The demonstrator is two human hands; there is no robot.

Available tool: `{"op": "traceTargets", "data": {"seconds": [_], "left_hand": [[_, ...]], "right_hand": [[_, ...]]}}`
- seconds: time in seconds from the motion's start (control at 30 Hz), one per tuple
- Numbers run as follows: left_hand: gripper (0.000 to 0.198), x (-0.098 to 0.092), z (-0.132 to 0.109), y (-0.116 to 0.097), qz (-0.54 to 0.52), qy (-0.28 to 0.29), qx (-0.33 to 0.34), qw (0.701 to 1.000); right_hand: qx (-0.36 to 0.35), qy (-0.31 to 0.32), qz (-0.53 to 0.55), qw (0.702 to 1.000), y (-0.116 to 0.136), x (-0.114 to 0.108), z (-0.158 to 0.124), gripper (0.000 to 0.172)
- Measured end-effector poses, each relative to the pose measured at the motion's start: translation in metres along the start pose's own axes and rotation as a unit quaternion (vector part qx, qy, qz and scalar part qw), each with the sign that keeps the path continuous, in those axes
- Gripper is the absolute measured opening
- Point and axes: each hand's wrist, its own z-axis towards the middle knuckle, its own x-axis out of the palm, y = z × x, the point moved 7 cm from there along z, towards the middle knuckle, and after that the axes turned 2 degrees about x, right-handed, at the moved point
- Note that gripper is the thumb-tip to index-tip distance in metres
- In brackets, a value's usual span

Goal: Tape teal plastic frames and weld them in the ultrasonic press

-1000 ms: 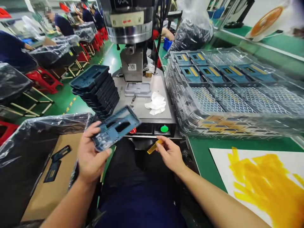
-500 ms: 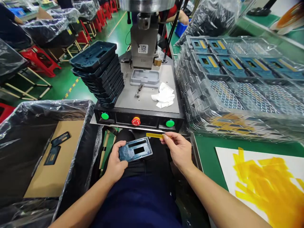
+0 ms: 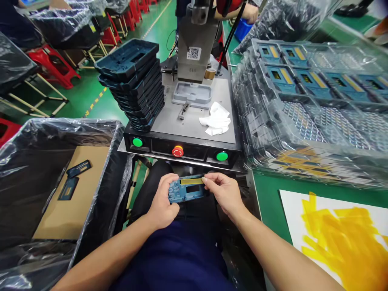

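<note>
Closing the gap, right hand (image 3: 224,193) pinched strip (image 3: 191,182) over case (image 3: 182,194) gripped by left hand (image 3: 163,203), lower centre, apparently starting placement.

We look out from one camera on the person's head. It faces forward and points down. The left hand (image 3: 162,202) and right hand (image 3: 226,194) are close to us, low in the middle. The machine (image 3: 192,64) is a bit farther, its top cut off. Red stools (image 3: 53,66) are far away, up on our left.

Factory workshop; press (image 3: 197,50), stacked trays (image 3: 256,125), red stools (image 3: 48,60)
</note>
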Motion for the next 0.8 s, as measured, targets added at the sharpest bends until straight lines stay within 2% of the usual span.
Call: {"op": "traceTargets", "data": {"seconds": [0.17,0.37,0.47,0.57,0.67,0.8], "left_hand": [[0.080,0.005,0.000,0.000,-0.004,0.011,0.002,1.000],[0.080,0.004,-0.001,0.001,-0.040,0.011,-0.011,0.999],[0.068,0.006,-0.002,0.009,-0.101,0.012,-0.080,0.992],[0.052,0.006,-0.003,0.022,-0.141,-0.041,-0.181,0.972],[0.047,0.007,-0.003,0.034,-0.151,-0.082,-0.258,0.951],[0.031,0.008,-0.002,0.041,-0.112,-0.076,-0.297,0.945]], "right_hand": [[-0.055,-0.022,-0.077,0.995,0.003,-0.005,0.000,0.027],[-0.055,0.001,-0.081,0.995,0.002,-0.004,0.001,0.028],[-0.078,-0.001,-0.095,0.992,0.006,-0.003,-0.001,0.028],[-0.094,0.006,-0.116,0.989,0.009,0.002,-0.005,0.027],[-0.116,0.013,-0.142,0.983,0.013,0.006,-0.009,0.024],[-0.146,0.014,-0.163,0.976,0.017,0.009,-0.013,0.019]]}}
